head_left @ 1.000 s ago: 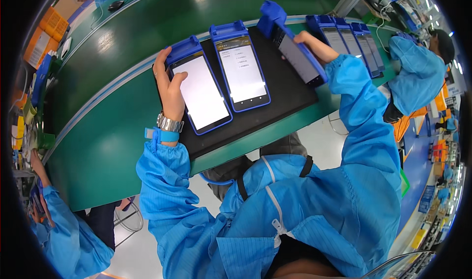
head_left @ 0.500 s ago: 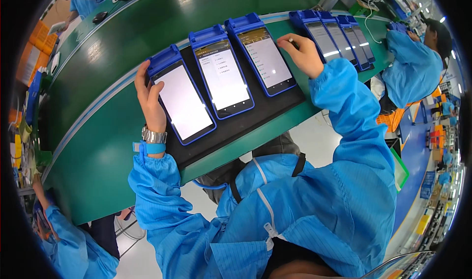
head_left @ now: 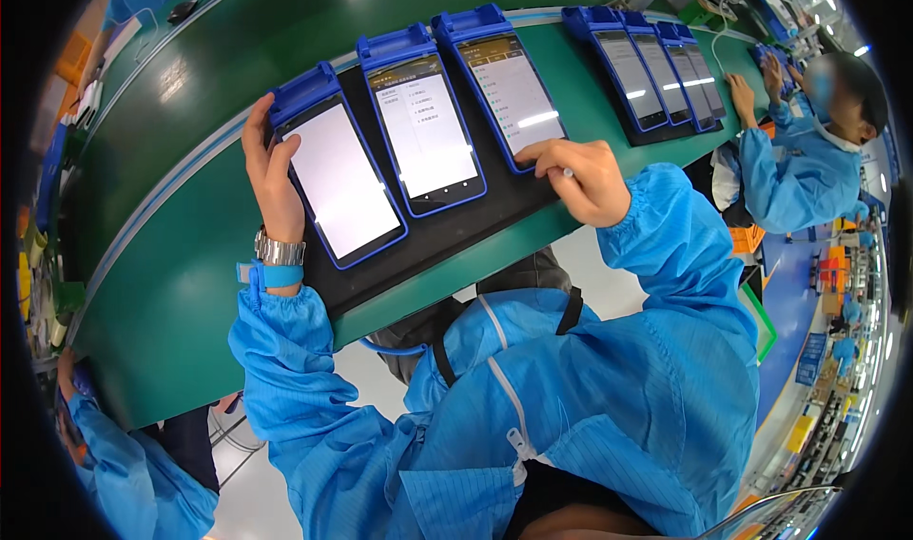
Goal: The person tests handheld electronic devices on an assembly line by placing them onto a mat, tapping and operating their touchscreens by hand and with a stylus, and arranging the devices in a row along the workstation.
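Three blue-cased handheld terminals lie side by side on a black mat (head_left: 461,228), their screens lit. My left hand (head_left: 273,188) grips the left edge of the leftmost terminal (head_left: 344,183), thumb on its front and fingers along its side; that screen is blank white. The middle terminal (head_left: 433,141) shows a list and is untouched. At the lower end of the right terminal (head_left: 509,88), which also shows a list, my right hand (head_left: 590,181) has its index fingertip at the screen. A thin pen-like stick (head_left: 568,172) is tucked in its curled fingers, mostly hidden.
Farther right, several more blue terminals (head_left: 630,74) lie in a row on the green table (head_left: 181,283). Beyond them a co-worker in a blue smock (head_left: 799,174) sits with raised hands. Another person's blue sleeve (head_left: 143,469) is at lower left. A white cable (head_left: 720,41) hangs behind.
My right hand has come down from beside the right terminal's upper part to its lower end. My left hand stays on the leftmost terminal. The view has shifted slightly; the co-worker's hands have moved.
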{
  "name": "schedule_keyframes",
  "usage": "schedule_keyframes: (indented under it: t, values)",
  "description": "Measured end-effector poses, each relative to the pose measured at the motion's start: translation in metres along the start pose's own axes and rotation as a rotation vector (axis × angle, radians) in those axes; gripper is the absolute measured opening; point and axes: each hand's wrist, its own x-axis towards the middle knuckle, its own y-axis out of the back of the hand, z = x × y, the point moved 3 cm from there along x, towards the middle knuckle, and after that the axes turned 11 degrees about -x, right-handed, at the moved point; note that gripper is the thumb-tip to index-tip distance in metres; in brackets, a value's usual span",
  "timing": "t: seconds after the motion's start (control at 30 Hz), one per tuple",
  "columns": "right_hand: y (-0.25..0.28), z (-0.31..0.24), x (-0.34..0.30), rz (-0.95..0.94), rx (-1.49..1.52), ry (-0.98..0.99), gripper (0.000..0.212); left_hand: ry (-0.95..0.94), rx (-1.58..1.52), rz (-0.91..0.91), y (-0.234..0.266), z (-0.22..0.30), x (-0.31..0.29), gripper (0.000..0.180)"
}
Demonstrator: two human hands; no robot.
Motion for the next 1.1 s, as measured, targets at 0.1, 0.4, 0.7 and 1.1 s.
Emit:
schedule_keyframes:
  t: [0.1,0.4,0.7,1.1]
  values:
    - [-0.008,-0.030,0.014,-0.086,0.046,0.148,0.009,-0.001,0.003,0.010,0.005,-0.001,0.000,0.051]
    - [-0.038,-0.052,0.033,-0.239,0.012,0.258,0.005,0.024,-0.004,0.027,0.005,-0.004,0.001,0.050]
    - [-0.025,-0.029,0.065,-0.065,-0.087,0.049,0.007,0.020,-0.017,0.014,0.009,-0.001,0.000,0.050]
    - [-0.029,-0.037,0.069,-0.039,-0.006,0.192,0.002,0.009,-0.039,0.013,0.009,0.002,0.001,0.051]
